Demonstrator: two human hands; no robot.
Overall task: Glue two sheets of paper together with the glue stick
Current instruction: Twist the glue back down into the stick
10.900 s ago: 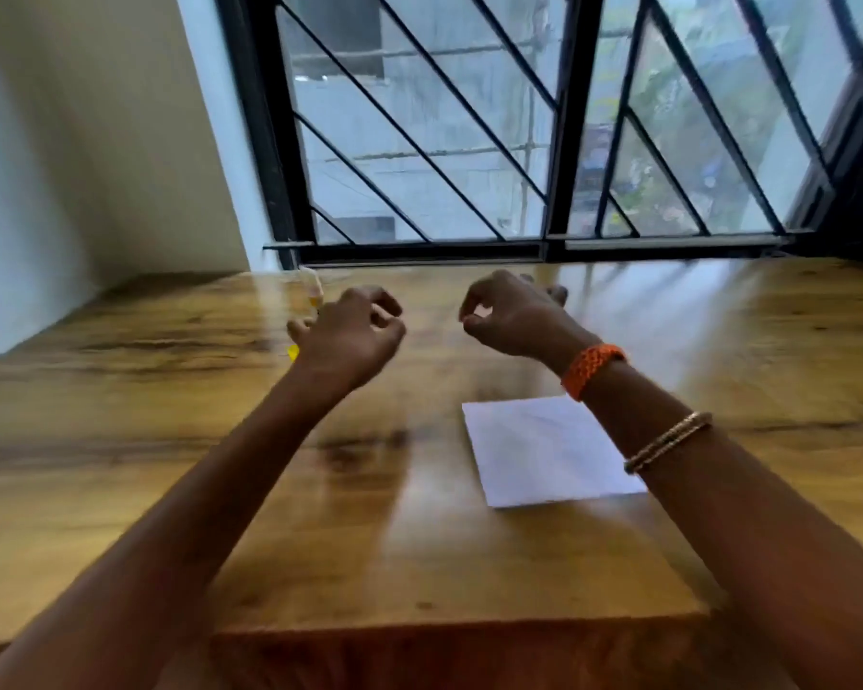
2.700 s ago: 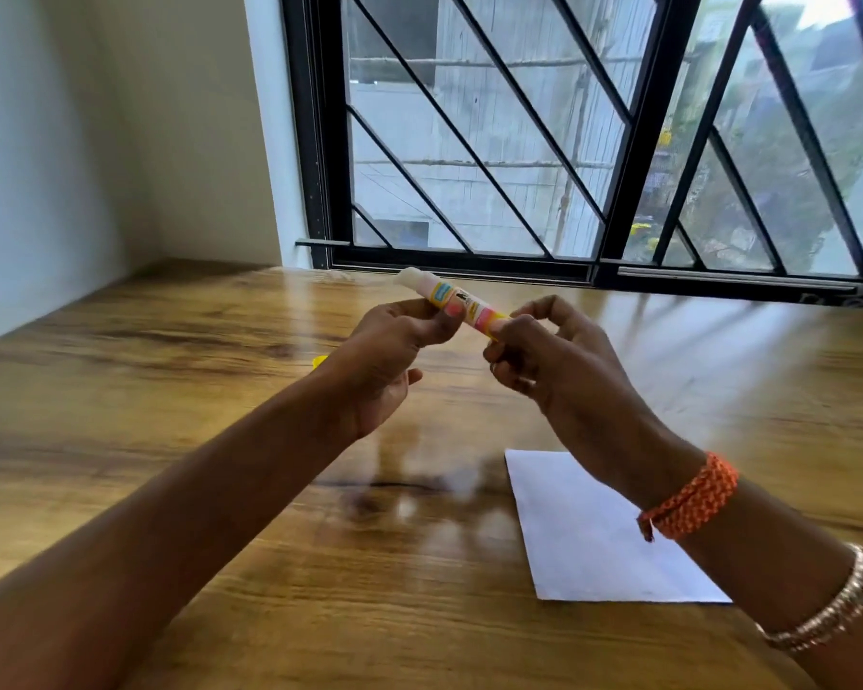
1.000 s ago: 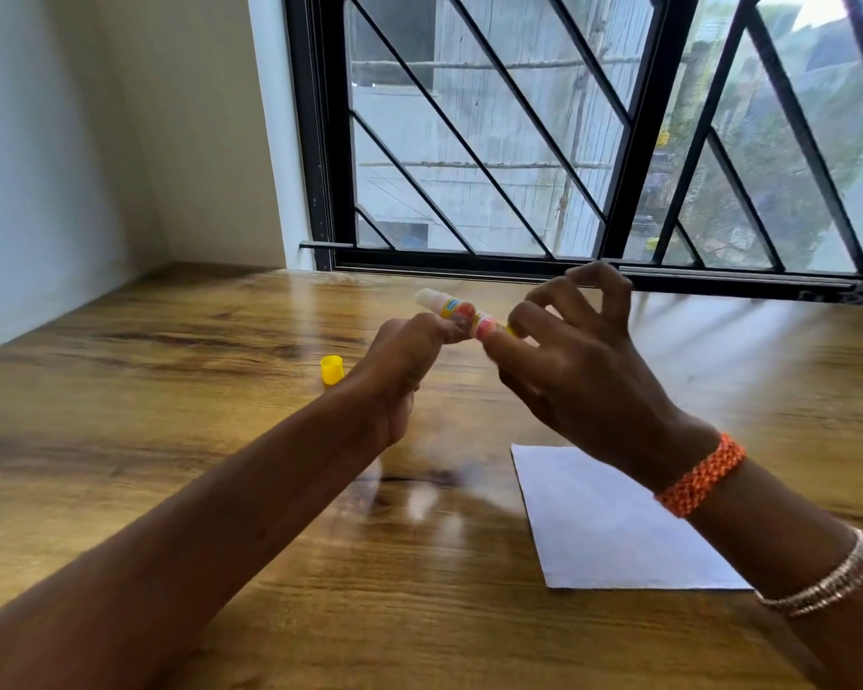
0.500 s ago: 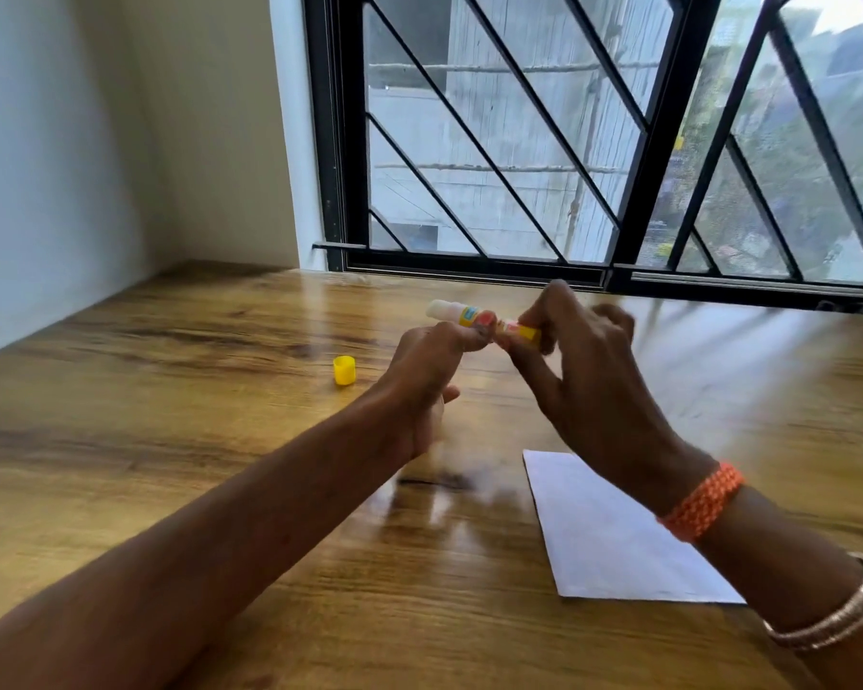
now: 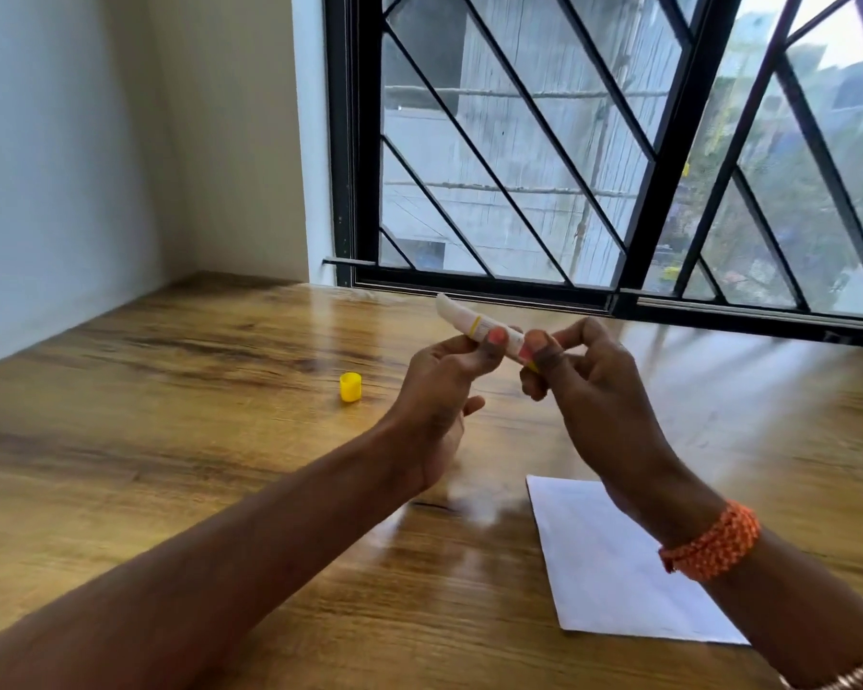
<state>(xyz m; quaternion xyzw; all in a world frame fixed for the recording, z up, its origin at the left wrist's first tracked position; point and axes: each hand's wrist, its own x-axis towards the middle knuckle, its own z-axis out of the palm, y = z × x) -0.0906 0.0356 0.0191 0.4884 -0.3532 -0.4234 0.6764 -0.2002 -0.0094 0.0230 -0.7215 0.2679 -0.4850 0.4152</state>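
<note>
Both hands hold an uncapped glue stick [image 5: 472, 326] in the air above the wooden table [image 5: 170, 440]. Its white glue tip points up and to the left. My left hand [image 5: 442, 390] pinches the middle of the tube between thumb and fingers. My right hand [image 5: 584, 390] pinches the yellow base end with thumb and forefinger. The yellow cap [image 5: 351, 386] stands on the table to the left of my hands. White paper [image 5: 599, 565] lies flat on the table under my right forearm; I cannot tell if it is one sheet or two.
A black barred window [image 5: 594, 166] runs along the far edge of the table. A pale wall closes the left side and back left corner. The table's near edge is out of frame.
The glue stick's white tip sticks out further than a second ago. My right fingers have shifted on the base end. The view has drifted left, so the cap shows further from my hands.
</note>
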